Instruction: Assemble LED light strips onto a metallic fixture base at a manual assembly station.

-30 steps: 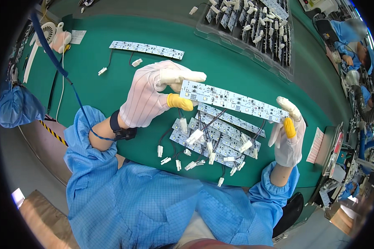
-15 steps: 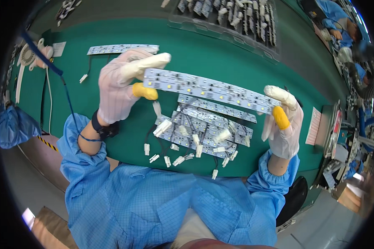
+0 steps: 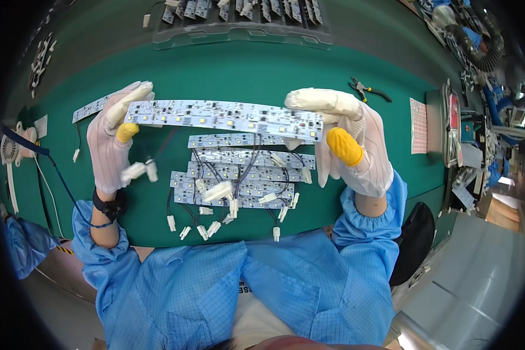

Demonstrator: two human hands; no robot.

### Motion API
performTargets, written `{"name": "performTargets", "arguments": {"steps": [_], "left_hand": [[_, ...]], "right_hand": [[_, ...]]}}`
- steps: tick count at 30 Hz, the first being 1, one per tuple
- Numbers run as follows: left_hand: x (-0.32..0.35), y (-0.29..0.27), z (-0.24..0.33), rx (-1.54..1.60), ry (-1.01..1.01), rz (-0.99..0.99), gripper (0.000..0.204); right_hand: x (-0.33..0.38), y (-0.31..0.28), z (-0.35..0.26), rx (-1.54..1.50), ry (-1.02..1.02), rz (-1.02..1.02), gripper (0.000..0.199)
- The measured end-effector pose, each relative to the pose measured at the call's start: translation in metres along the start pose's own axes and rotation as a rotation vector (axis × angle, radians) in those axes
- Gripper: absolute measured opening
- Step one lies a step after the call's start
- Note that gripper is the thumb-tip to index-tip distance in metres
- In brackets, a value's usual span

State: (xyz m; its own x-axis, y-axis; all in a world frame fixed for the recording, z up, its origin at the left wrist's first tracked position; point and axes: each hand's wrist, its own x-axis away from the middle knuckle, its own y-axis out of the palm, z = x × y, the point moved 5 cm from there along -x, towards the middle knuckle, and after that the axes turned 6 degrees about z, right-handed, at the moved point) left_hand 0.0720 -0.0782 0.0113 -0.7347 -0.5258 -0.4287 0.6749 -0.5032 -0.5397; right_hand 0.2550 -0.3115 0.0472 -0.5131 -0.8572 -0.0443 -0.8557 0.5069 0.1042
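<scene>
A long white LED circuit board [image 3: 224, 116] is held up level between my two hands, its components and small yellowish LEDs facing me. My left hand [image 3: 114, 134], gloved with a yellow thumb cot, is closed on its left end. At the right end my right hand [image 3: 350, 137], gloved the same way, has its fingers along the top edge and behind the board; its yellow thumb is beside the end. White connectors [image 3: 135, 171] hang blurred on wires near my left hand. Beneath lie several similar boards [image 3: 251, 201] in overlapping rows, with dark wires and white plugs.
Another LED board [image 3: 87, 111] lies behind my left hand on the green mat [image 3: 216, 70]. A clear tray [image 3: 239, 36] of upright boards stands at the back. Cutting pliers [image 3: 367, 90] and a printed sheet [image 3: 418, 125] are at right; a small fan [image 3: 9, 149] is far left.
My view has shifted, bringing the pliers into sight. The held board has turned from a slope down to the right to nearly level. Both hands stay at its ends.
</scene>
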Motion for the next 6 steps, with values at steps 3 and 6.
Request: {"name": "performTargets", "arguments": {"steps": [3, 6], "left_hand": [[0.0001, 0.0013, 0.0027, 0.025, 0.039, -0.035, 0.067], [0.0024, 0.0001, -0.0031, -0.064, -0.039, -0.041, 0.065]], "right_hand": [[0.0005, -0.0028, -0.0034, 0.062, 0.034, -0.04, 0.067], [-0.0006, -0.0032, -0.0003, 0.097, 0.116, 0.008, 0.073]]}}
